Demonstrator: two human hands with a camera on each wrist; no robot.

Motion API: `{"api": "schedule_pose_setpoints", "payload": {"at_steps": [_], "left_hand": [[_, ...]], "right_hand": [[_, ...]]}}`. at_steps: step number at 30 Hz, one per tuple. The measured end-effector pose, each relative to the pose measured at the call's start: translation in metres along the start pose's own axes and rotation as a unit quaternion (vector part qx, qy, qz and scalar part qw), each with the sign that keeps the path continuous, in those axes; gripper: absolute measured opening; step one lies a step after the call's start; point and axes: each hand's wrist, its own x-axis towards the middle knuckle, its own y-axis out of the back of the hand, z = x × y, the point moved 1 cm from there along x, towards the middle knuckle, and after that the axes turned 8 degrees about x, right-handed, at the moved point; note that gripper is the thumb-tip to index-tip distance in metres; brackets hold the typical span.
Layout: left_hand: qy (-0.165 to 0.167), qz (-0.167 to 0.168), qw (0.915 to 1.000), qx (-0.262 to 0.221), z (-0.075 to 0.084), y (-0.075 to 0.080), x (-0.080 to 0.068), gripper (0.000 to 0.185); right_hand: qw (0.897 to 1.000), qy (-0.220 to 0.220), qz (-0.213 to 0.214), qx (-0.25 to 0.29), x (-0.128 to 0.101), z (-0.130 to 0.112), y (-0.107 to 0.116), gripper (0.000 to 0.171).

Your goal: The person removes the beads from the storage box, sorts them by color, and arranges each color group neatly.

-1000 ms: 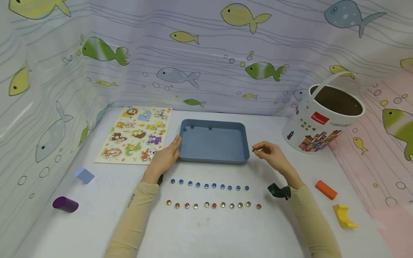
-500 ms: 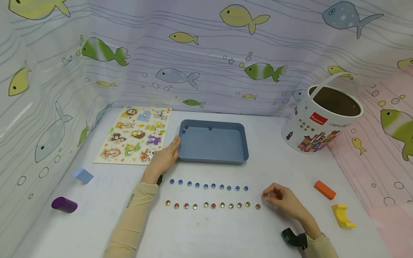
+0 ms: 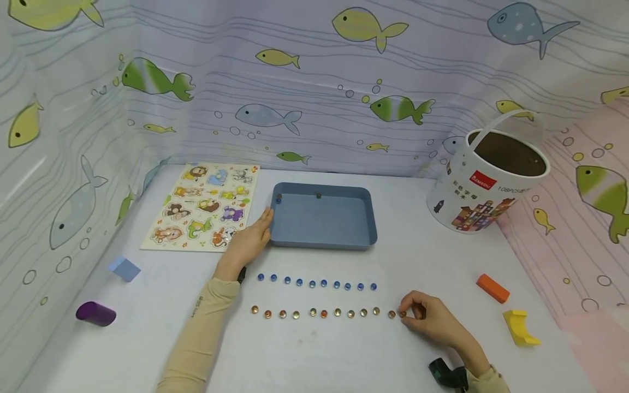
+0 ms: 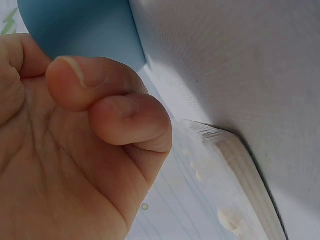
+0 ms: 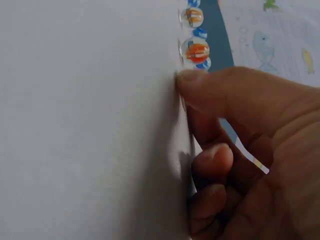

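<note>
In the head view, my left hand (image 3: 249, 240) rests against the left wall of a shallow blue-grey tray (image 3: 324, 245), fingers extended along it. Inside the tray lie a blue marble (image 3: 278, 201) and two brownish ones near the back. My right hand (image 3: 434, 319) pinches an amber glass marble (image 3: 402, 314) between thumb and index finger, down at table level. It sits at the right end of a front row of amber and orange marbles (image 3: 351, 314). Behind that runs a row of blue marbles (image 3: 324, 283). The right wrist view shows a clear marble with orange swirls (image 5: 195, 51) just past the thumb.
An animal puzzle board (image 3: 199, 207) lies left of the tray. A large white bucket (image 3: 476, 191) stands at the back right. Blocks lie at the sides: light blue (image 3: 125, 268), purple (image 3: 96, 314), orange (image 3: 493, 288) and yellow (image 3: 521, 328). A fish-print curtain surrounds the table.
My right hand has come from the tray's right side toward the front row's right end, bringing a marble. Two marbles in the tray rolled slightly left. My left hand has stayed at the tray.
</note>
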Motion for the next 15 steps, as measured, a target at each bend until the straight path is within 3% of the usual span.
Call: {"api": "schedule_pose_setpoints", "payload": {"at_steps": [3,7,11,15], "left_hand": [[0.002,0.004,1.0000,-0.001,-0.001,0.001,-0.001,0.054],[0.003,0.004,1.0000,-0.003,-0.001,0.002,-0.001,0.054],[0.000,0.001,1.0000,-0.001,-0.001,0.000,-0.001,0.055],[-0.004,0.002,1.0000,-0.003,0.000,0.000,0.000,0.055]], "right_hand": [[1.000,-0.009,-0.007,-0.007,0.006,-0.008,0.008,0.020],[1.000,0.022,0.012,-0.011,0.027,-0.028,0.026,0.022],[0.998,0.064,0.026,0.003,0.067,-0.051,0.041,0.021],[0.995,0.081,0.019,0.059,0.120,-0.070,0.048,0.024]]}}
